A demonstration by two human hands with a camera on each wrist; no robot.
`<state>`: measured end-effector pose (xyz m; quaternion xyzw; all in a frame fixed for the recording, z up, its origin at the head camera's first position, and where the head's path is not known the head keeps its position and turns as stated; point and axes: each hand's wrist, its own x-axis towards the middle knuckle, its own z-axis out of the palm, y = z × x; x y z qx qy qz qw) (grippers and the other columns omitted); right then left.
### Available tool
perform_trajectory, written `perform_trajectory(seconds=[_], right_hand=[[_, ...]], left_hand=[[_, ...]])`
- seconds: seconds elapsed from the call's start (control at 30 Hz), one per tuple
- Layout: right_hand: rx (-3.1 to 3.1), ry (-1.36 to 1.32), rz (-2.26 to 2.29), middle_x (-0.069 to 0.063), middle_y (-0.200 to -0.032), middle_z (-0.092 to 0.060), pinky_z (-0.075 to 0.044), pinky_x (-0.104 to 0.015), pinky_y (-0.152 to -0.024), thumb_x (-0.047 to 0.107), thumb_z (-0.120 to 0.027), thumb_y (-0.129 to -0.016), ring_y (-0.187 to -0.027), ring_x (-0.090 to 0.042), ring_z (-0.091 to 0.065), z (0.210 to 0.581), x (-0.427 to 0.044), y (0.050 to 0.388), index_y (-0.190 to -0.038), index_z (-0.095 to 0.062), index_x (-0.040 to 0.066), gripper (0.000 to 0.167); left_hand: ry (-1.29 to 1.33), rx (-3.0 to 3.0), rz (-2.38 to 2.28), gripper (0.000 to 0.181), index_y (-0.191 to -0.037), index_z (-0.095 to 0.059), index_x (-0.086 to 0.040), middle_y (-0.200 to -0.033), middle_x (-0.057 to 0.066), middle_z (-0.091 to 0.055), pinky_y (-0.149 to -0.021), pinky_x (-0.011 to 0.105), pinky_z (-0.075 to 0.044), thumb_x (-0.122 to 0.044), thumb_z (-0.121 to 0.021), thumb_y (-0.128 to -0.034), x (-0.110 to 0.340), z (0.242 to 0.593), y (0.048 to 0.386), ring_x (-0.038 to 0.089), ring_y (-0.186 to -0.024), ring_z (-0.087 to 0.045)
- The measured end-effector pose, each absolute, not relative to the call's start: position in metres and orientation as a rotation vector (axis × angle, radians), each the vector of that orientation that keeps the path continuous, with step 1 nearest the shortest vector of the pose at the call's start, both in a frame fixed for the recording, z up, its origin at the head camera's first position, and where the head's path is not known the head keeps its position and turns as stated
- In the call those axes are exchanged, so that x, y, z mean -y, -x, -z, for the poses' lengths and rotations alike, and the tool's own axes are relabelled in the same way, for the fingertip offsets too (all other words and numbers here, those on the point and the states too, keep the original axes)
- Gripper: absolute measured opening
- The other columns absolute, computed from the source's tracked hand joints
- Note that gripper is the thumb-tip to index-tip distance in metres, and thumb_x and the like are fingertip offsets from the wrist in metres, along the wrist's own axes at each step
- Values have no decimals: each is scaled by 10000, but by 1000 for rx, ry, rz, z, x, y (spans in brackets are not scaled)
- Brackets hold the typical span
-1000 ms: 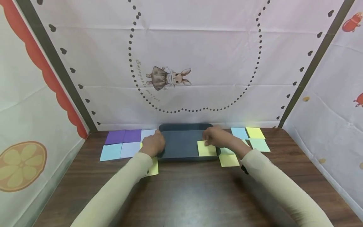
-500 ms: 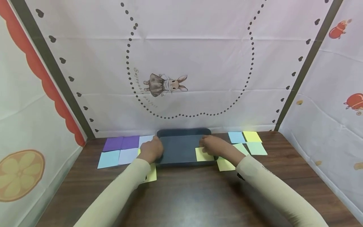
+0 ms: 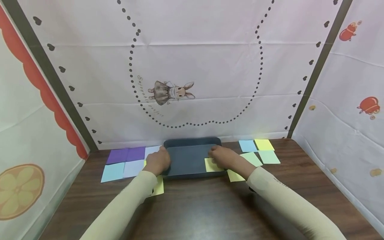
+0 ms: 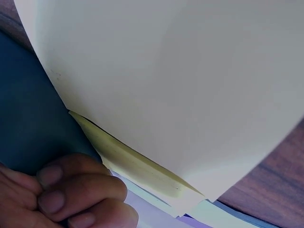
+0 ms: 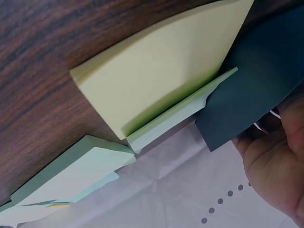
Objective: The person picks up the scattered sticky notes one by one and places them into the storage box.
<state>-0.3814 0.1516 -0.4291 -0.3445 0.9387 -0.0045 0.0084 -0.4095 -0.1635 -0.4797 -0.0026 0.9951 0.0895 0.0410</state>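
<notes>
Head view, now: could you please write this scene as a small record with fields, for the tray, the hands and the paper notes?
Tray: dark blue, on the wooden table
Left hand: at the tray's left end, fingers curled; grip unclear
Right hand: at the tray's right end; grip unclear
Inner note: yellow, near the tray's right front corner, beside the right hand
Notes at left: purple notes, light blue note, lavender notes, yellow partly hidden
Notes at right: blue note, yellow notes, green notes
Background: white sheet, rabbit print

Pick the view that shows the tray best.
The head view, which shows nearly the whole tray. The left wrist view catches only part, cropped at the left edge; the right wrist view only part, at upper right.
</notes>
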Motion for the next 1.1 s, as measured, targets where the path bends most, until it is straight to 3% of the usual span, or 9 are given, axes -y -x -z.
perform_trajectory(seconds=[0.23,0.47,0.63,1.0,1.1], right_hand=[[-2929,1177,-77,-129,-1067,-750,-639,-406,-810,96,-755,-1071,-901,-240,-713,425,-149,380,-1196,-805,18,156],[-2973,1215,-68,-123,-1181,-749,-624,-412,-921,105,-722,-1093,-1040,-273,-686,422,-156,377,-1307,-778,25,235],[-3054,1256,-24,-106,-1142,-727,-615,-361,-849,59,-697,-1090,-967,-224,-658,414,-169,378,-1341,-761,10,263],[-3148,1036,305,-203,-1280,-744,-612,-525,-1064,-9,-675,-1057,-1214,-388,-728,402,-212,387,-1341,-743,-47,294],[-3124,953,350,-203,-1252,-746,-609,-535,-1049,-52,-656,-1022,-1170,-367,-728,401,-222,389,-1331,-743,-56,321]], left_hand=[[-2,-3044,-287,525,-1465,-464,157,-975,278,-773,-832,633,-618,-213,-411,-1096,178,507,429,436,-899,-783],[-13,-3034,-283,535,-1474,-466,162,-968,260,-770,-805,622,-625,-225,-399,-1111,176,509,428,400,-847,-764],[-28,-3037,-258,548,-1485,-456,159,-976,258,-772,-803,614,-626,-232,-407,-1105,179,516,436,404,-855,-771],[-46,-3051,-258,523,-1449,-483,154,-929,237,-751,-791,606,-615,-222,-426,-1090,180,518,440,383,-814,-757],[-44,-3054,-261,528,-1454,-477,157,-920,234,-748,-775,602,-613,-221,-422,-1089,180,516,440,378,-800,-752]])
